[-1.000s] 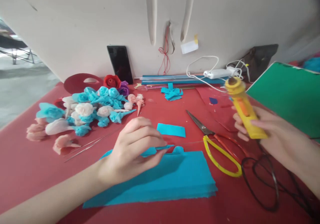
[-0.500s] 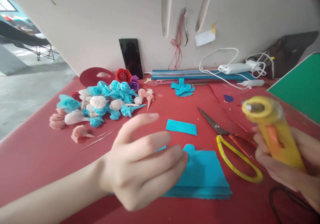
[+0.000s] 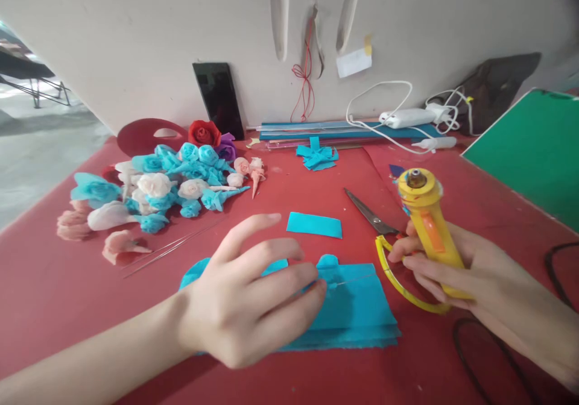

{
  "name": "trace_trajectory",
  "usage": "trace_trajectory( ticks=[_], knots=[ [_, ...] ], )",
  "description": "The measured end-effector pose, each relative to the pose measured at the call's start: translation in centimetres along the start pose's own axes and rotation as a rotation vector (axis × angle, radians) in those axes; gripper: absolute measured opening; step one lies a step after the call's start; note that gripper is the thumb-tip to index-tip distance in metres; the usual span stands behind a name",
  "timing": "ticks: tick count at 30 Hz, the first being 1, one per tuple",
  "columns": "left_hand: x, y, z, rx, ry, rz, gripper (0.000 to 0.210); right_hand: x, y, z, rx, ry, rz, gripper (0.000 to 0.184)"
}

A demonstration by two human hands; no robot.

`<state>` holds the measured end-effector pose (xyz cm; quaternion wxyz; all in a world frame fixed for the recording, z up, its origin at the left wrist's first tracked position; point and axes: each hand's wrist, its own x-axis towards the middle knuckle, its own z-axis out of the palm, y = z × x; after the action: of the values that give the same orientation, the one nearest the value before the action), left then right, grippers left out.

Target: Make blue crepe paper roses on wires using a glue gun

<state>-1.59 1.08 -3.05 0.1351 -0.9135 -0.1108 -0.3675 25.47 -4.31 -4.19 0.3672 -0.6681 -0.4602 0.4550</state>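
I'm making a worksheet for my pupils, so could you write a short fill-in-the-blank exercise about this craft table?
1. The right hand grips a yellow plastic tool whose trigger is ____.
2. The left hand, over thin blue paper sheets, has its ____ finger raised.
3. The small loose blue rectangle lies ____ of the metal-bladed scissors.
4. The slim rectangular phone against the pale wall is ____.

Missing words: orange; index; left; black.

The gun [image 3: 447, 243] is showing yellow, its trigger [image 3: 432, 231] orange; the paper [image 3: 353, 302] is showing plain blue; the flowers [image 3: 154, 185] are mixing blue, white, pink, red and purple; the table [image 3: 271, 197] is showing red, the board [image 3: 534, 152] green
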Motion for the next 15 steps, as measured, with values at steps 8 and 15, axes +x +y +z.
trace_trajectory(
  ticks=[8,15],
  knots=[
    [-0.10,0.38,0.24,-0.015,0.060,0.002,0.012,-0.19,0.07,0.50,0.051,-0.077,0.064,0.037],
    [-0.38,0.92,0.10,0.040,0.041,-0.046,0.020,-0.30,-0.08,0.85,0.089,-0.105,0.050,0.032]
  ],
)
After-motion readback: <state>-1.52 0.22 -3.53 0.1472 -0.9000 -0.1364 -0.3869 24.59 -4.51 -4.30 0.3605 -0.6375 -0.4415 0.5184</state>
